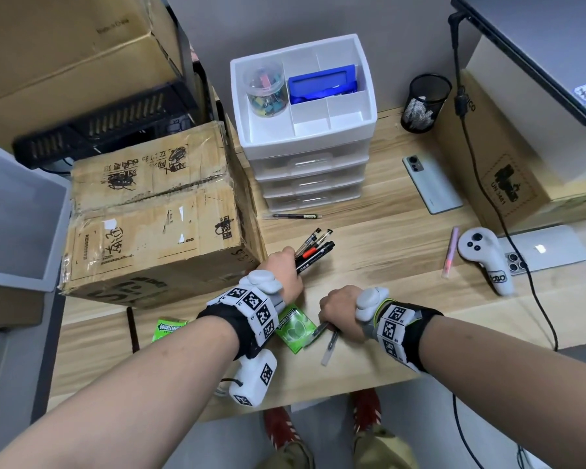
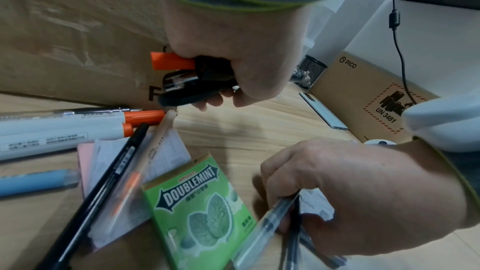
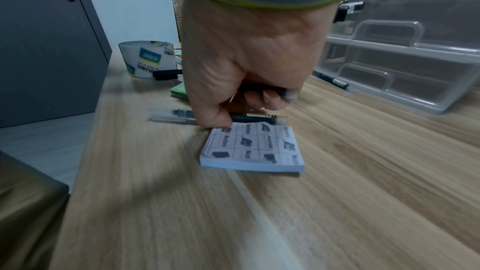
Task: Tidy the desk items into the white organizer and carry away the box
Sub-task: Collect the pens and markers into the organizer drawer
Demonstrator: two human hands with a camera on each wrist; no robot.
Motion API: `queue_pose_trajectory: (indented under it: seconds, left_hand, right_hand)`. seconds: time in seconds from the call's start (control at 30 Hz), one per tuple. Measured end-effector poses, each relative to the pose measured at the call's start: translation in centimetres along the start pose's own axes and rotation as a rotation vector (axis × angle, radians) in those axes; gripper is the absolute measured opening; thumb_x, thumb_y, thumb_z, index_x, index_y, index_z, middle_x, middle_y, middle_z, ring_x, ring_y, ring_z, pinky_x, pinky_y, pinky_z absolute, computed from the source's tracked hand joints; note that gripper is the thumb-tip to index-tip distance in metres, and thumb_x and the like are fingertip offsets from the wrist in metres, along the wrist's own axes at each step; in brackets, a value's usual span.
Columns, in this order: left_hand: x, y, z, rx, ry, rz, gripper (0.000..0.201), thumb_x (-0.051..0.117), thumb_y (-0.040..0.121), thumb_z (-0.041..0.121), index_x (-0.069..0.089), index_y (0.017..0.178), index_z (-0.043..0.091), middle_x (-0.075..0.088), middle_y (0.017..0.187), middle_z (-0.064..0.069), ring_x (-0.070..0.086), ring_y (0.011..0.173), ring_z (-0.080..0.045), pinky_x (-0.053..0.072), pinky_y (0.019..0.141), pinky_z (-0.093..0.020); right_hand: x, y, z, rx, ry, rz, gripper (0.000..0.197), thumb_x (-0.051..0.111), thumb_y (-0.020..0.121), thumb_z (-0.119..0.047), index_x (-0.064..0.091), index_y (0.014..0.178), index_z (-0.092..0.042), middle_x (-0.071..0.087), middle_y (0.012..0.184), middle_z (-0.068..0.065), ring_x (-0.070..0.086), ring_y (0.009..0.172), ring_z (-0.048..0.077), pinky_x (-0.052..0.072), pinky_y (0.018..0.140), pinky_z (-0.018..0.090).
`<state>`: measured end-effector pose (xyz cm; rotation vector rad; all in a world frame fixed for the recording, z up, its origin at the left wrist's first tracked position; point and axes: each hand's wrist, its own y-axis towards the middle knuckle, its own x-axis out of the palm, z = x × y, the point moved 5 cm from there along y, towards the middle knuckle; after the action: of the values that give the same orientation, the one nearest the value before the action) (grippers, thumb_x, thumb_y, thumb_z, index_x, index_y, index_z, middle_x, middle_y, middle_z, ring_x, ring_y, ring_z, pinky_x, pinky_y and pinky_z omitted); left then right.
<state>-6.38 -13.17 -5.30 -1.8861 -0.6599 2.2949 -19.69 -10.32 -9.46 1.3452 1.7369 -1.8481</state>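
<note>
Left hand [image 1: 283, 270], centre of the head view, is fisted round a bundle of pens [image 1: 315, 249]; their tips fan out toward the upper right, over the wooden desk [image 1: 386, 231]. In the left wrist view the same bundle shows black barrels and one orange cap under the curled fingers [image 2: 215, 98].

Right hand [image 1: 339, 311], lower centre, fingers curled down around a clear-capped pen [image 1: 330, 346]; a second dark pen lies in the same grip. Right wrist view: thumb and fingertips [image 3: 270, 100] close on a dark barrel just above a sticky-note pad [image 3: 253, 149] lying flat on the desk.

A green gum pack [image 1: 295, 328] lies between the two wrists; a second one [image 1: 170, 328] sits to its left.

White organizer [image 1: 305, 130] stands upper centre, top tray holding a jar of clips [image 1: 265, 88] and a blue item [image 1: 323, 84]. One loose pen [image 1: 296, 216] lies just in front of its drawers. Cardboard box [image 1: 156, 211] sits touching the organizer's left side.
</note>
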Motion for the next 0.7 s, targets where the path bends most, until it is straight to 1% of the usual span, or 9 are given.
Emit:
queue_pose_trajectory:
  seconds: [0.13, 0.2, 0.3, 0.4, 0.43, 0.5, 0.6, 0.63, 0.7]
  left_hand:
    - [-0.3, 0.5, 0.2, -0.003, -0.014, 0.006, 0.021, 0.061, 0.087, 0.019, 0.054, 0.106, 0.014, 0.068, 0.097, -0.008, 0.065, 0.082, -0.027, 0.054, 0.067, -0.033]
    - [-0.6, 0.9, 0.9, -0.004, -0.012, -0.001, 0.021, 0.06, 0.087, 0.019, 0.054, 0.107, 0.015, 0.068, 0.097, -0.008, 0.063, 0.078, -0.026, 0.053, 0.065, -0.032]
    - [-1.2, 1.7, 1.7, -0.015, 0.027, 0.0, 0.021, 0.059, 0.089, 0.018, 0.055, 0.109, 0.014, 0.067, 0.095, -0.007, 0.057, 0.072, -0.024, 0.047, 0.06, -0.031]
    - [-1.7, 2.9, 2.7, -0.053, 0.043, -0.007, 0.023, 0.059, 0.089, 0.011, 0.054, 0.112, 0.009, 0.065, 0.092, -0.007, 0.058, 0.073, -0.024, 0.045, 0.06, -0.032]
    - [-1.7, 3.5, 3.0, -0.073, 0.046, -0.02, 0.027, 0.059, 0.089, 0.009, 0.052, 0.115, 0.007, 0.065, 0.093, -0.008, 0.059, 0.075, -0.024, 0.045, 0.061, -0.031]
    - [-1.6, 4.9, 3.5, -0.126, 0.033, -0.033, 0.039, 0.059, 0.089, 0.007, 0.044, 0.125, 0.003, 0.064, 0.095, -0.008, 0.063, 0.083, -0.024, 0.049, 0.066, -0.031]
    - [-1.1, 6.8, 3.7, -0.203, -0.046, -0.037, 0.046, 0.058, 0.092, 0.007, 0.037, 0.133, 0.0, 0.063, 0.109, -0.012, 0.064, 0.098, -0.026, 0.051, 0.08, -0.033]
    - [-0.8, 7.4, 3.8, -0.216, -0.08, -0.032, 0.045, 0.057, 0.093, 0.007, 0.038, 0.133, 0.0, 0.062, 0.112, -0.013, 0.063, 0.101, -0.027, 0.05, 0.083, -0.033]
    - [-0.3, 8.9, 4.1, -0.22, -0.067, -0.059, 0.043, 0.052, 0.096, 0.009, 0.036, 0.136, -0.001, 0.06, 0.116, -0.013, 0.062, 0.102, -0.026, 0.049, 0.085, -0.032]
  right_hand:
    - [-0.9, -1.2, 1.0, 0.048, 0.107, 0.091, 0.021, 0.058, 0.075, -0.025, 0.061, 0.095, -0.02, 0.06, 0.095, 0.0, 0.061, 0.084, 0.026, 0.052, 0.071, 0.035]
    - [-0.9, -3.0, 2.7, 0.141, 0.186, 0.168, 0.022, 0.054, 0.077, -0.03, 0.055, 0.096, -0.018, 0.064, 0.094, 0.002, 0.062, 0.084, 0.029, 0.049, 0.068, 0.034]
    - [-0.3, -5.9, 6.0, 0.375, 0.33, 0.293, 0.014, 0.044, 0.087, -0.032, 0.043, 0.091, -0.018, 0.066, 0.089, 0.008, 0.061, 0.079, 0.032, 0.045, 0.065, 0.033]
    - [1.5, -8.5, 10.4, 0.731, 0.561, 0.419, 0.012, 0.039, 0.092, -0.03, 0.04, 0.093, -0.018, 0.063, 0.08, 0.009, 0.059, 0.071, 0.032, 0.052, 0.07, 0.039]
    - [2.2, -9.4, 11.9, 0.845, 0.627, 0.453, 0.012, 0.038, 0.094, -0.028, 0.041, 0.097, -0.016, 0.064, 0.083, 0.01, 0.061, 0.073, 0.032, 0.052, 0.072, 0.04]
    - [3.5, -10.9, 14.1, 1.003, 0.719, 0.467, 0.021, 0.041, 0.097, -0.022, 0.044, 0.111, -0.007, 0.064, 0.099, 0.019, 0.063, 0.089, 0.036, 0.048, 0.076, 0.037]
    - [5.3, -11.0, 16.3, 1.131, 0.79, 0.448, 0.035, 0.046, 0.097, -0.014, 0.043, 0.126, 0.005, 0.059, 0.115, 0.026, 0.06, 0.107, 0.04, 0.047, 0.087, 0.041]
    - [6.0, -10.7, 17.2, 1.214, 0.784, 0.452, 0.04, 0.047, 0.097, -0.015, 0.041, 0.132, 0.003, 0.06, 0.117, 0.025, 0.059, 0.109, 0.042, 0.049, 0.091, 0.045]
    - [7.3, -10.1, 18.4, 1.344, 0.745, 0.428, 0.052, 0.049, 0.096, -0.023, 0.032, 0.143, -0.008, 0.061, 0.123, 0.024, 0.06, 0.11, 0.042, 0.049, 0.093, 0.055]
